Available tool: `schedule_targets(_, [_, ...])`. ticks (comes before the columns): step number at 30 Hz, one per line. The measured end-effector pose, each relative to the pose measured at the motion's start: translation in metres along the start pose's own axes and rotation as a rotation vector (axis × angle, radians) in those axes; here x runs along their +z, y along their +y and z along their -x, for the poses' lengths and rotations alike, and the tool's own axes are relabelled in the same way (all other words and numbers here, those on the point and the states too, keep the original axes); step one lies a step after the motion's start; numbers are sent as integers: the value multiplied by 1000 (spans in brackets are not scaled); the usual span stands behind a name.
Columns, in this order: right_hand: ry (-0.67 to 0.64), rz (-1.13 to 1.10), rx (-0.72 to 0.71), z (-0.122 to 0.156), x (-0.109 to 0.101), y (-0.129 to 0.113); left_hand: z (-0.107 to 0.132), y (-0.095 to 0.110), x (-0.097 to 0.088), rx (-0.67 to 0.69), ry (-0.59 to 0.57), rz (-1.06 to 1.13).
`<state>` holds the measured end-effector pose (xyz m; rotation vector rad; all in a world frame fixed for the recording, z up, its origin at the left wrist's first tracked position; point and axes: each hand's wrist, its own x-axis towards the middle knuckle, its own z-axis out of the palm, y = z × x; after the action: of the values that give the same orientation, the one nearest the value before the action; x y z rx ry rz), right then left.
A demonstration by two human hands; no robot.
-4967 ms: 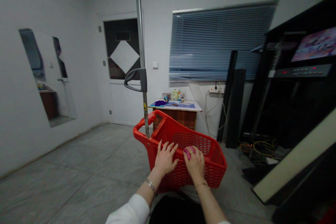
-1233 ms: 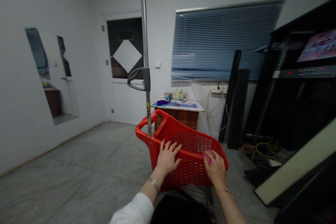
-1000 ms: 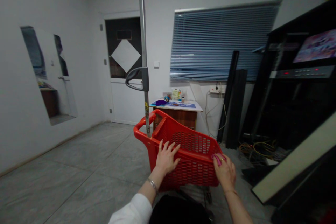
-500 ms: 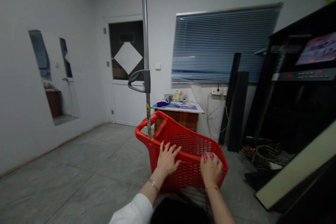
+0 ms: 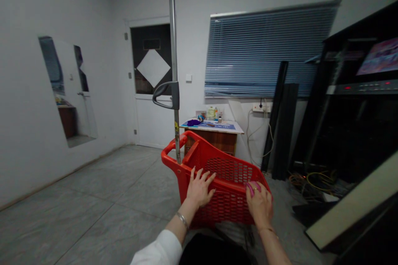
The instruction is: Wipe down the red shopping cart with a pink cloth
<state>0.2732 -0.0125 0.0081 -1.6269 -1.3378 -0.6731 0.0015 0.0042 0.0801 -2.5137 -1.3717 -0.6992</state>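
A red plastic shopping basket (image 5: pixel 228 169) with a perforated wall stands on the floor in front of me. A metal pole with a grey handle (image 5: pixel 166 92) rises from its far left corner. My left hand (image 5: pixel 199 188) lies flat on the near wall of the basket, fingers spread. My right hand (image 5: pixel 260 206) presses a small pink cloth (image 5: pixel 251 187) against the near right corner of the basket rim, fingers closed over it.
A small wooden table (image 5: pixel 214 132) with bottles and papers stands behind the basket under blue window blinds (image 5: pixel 267 51). Black panels (image 5: pixel 281 124) lean on the wall. A dark cabinet with a screen (image 5: pixel 367 103) and loose cables (image 5: pixel 311 178) fill the right side. Grey tiled floor (image 5: pixel 93 198) spreads left.
My right hand with the pink cloth has slid back and forth along the near basket rim and now sits at the right corner. The left hand has stayed in place.
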Motion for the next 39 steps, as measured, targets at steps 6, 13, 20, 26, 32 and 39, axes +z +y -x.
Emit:
schedule_targets(6, [54, 55, 113, 2, 4, 43, 0, 2, -1, -7, 7, 16])
schedule_targets(13, [151, 77, 167, 7, 5, 22, 0, 3, -3, -15, -8, 32])
schedule_targets(20, [203, 50, 167, 9, 3, 0, 0, 2, -4, -10, -4, 37])
schedule_targets(26, [74, -42, 42, 3, 4, -71, 0, 2, -2, -11, -2, 33])
schedule_targets(32, [-52, -124, -79, 4, 9, -119, 0, 2, -2, -7, 8, 6])
schedule_targets(39, [-84, -108, -127, 4, 1, -39, 2, 2, -4, 1, 7, 12])
